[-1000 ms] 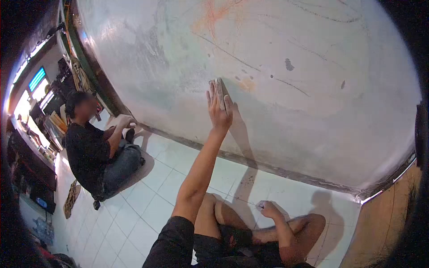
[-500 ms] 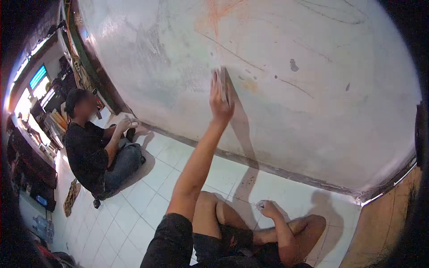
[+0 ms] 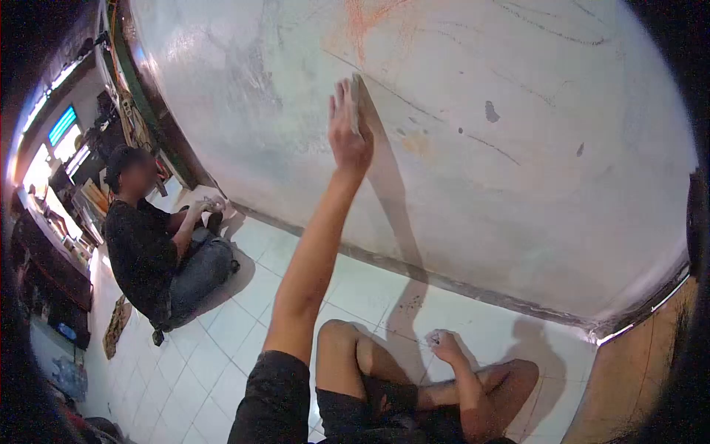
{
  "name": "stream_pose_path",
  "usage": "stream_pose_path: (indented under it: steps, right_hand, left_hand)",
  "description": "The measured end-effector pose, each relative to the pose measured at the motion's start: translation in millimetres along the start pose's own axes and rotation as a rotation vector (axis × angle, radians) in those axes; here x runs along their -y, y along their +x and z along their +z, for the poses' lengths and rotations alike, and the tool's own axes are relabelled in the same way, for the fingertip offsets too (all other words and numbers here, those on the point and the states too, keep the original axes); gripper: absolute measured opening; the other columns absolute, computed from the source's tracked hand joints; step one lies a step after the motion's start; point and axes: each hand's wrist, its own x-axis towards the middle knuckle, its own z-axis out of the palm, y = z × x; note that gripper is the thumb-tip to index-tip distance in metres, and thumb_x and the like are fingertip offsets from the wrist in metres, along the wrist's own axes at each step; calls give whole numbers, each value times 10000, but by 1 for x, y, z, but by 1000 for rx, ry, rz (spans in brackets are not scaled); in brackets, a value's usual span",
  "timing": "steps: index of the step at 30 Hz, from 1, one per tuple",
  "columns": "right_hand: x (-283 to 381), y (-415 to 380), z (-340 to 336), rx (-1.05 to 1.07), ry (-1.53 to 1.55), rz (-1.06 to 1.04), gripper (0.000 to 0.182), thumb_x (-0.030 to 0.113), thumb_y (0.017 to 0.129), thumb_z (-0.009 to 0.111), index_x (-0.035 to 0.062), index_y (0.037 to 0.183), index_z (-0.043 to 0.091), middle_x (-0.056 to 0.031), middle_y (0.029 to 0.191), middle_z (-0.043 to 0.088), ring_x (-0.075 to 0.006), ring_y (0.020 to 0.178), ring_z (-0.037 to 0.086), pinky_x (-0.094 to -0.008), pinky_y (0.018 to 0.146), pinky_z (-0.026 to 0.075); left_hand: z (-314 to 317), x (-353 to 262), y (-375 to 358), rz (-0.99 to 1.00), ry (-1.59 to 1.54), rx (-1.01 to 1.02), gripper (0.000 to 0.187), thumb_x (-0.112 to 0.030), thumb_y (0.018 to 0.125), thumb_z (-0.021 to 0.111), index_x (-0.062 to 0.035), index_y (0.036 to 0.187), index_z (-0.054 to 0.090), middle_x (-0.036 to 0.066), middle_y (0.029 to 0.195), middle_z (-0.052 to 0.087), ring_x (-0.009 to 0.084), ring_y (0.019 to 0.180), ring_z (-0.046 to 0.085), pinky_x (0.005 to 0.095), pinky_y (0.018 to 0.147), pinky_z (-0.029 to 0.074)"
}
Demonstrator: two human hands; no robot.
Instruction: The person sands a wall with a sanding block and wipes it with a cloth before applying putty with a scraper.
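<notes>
My left hand (image 3: 347, 133) is raised with the arm stretched out, fingers extended and pressing a small flat sanding block (image 3: 356, 103) against the wall (image 3: 518, 185). The block sits high on the wall, well above its bottom edge, just under the orange scribbles (image 3: 362, 22) and right on a thin dark line (image 3: 392, 92) that slants down to the right. My right hand (image 3: 442, 344) rests down by my folded legs on the tiled floor (image 3: 244, 318), curled loosely; it seems to hold something small and pale, but I cannot tell what. I judge that I am mid-stroke in rubbing the wall's surface. The next move calls for steady, flat pressure, so the block doesn't tip onto its edge. Off to the left, near the wall's far end, another person (image 3: 148, 244) sits on the floor, hands raised in front of them.
</notes>
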Motion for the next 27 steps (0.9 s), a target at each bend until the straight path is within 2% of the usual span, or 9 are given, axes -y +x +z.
stream_pose_path:
  steps: [1, 2, 4, 7, 10, 13, 16, 22, 27]
  right_hand:
    - [9, -5, -6, 24, 14, -11, 216, 112, 753, 611, 24, 946, 651, -175, 902, 659, -329, 884, 622, -377, 790, 481]
    - [-6, -3, 5, -15, 3, 13, 209, 117, 761, 611, 22, 942, 653, -172, 901, 660, -325, 884, 623, -377, 790, 480]
    - [-59, 6, 41, -105, -21, 59, 197, 128, 775, 612, 19, 934, 659, -167, 900, 662, -318, 883, 623, -378, 788, 478]
    - [-47, 2, 30, -86, -51, -41, 190, 124, 785, 609, 11, 928, 662, -176, 901, 662, -312, 871, 628, -387, 774, 481]
    - [3, -14, -5, -64, 94, 32, 181, 113, 779, 616, 4, 917, 662, -177, 889, 661, -308, 847, 630, -391, 754, 486]
    - [-6, -10, -3, -88, 18, -33, 190, 108, 777, 605, -1, 925, 654, -174, 872, 660, -307, 824, 631, -390, 732, 489]
    - [-24, 0, 10, -154, 155, -117, 203, 115, 777, 600, -1, 936, 648, -168, 861, 660, -317, 820, 627, -387, 737, 486]
    - [-42, 1, 22, -105, -19, -51, 219, 94, 742, 598, 0, 935, 645, -169, 882, 655, -320, 867, 624, -375, 788, 478]
    - [-49, -3, 25, -182, -13, -19, 222, 79, 728, 597, 11, 932, 652, -173, 912, 653, -314, 874, 624, -378, 784, 482]
  left_hand:
    - [2, -1, -18, -15, 9, 5, 424, -33, 932, 371, 47, 1348, 385, 222, 1371, 424, 393, 1311, 338, 499, 1066, 291]
    - [6, 1, -43, 21, 68, 27, 419, -70, 949, 368, 53, 1350, 378, 219, 1372, 426, 387, 1314, 339, 501, 1068, 285]
    - [2, -15, -81, -61, -11, 96, 424, -55, 940, 375, 58, 1349, 376, 216, 1366, 434, 387, 1312, 345, 499, 1073, 278]
    - [-8, -25, -97, -46, 2, 139, 419, -29, 928, 382, 61, 1337, 393, 236, 1359, 433, 391, 1308, 350, 501, 1074, 274]
    - [4, -17, -73, -53, -60, 17, 427, -4, 898, 399, 63, 1320, 416, 265, 1361, 416, 414, 1305, 343, 484, 1076, 276]
    - [7, -22, -16, -190, -159, -92, 427, -5, 890, 400, 63, 1310, 426, 289, 1357, 404, 441, 1296, 338, 463, 1078, 279]
    - [5, -27, 2, -275, -195, -93, 421, -53, 910, 406, 65, 1315, 418, 293, 1348, 411, 460, 1284, 342, 445, 1073, 293]
    - [11, -34, -78, -112, -2, -6, 399, -101, 969, 356, 33, 1340, 415, 248, 1366, 418, 416, 1294, 357, 478, 1063, 307]
    - [12, -22, -59, -81, -48, -7, 417, -53, 949, 354, 42, 1353, 385, 235, 1371, 417, 402, 1311, 335, 500, 1075, 280]
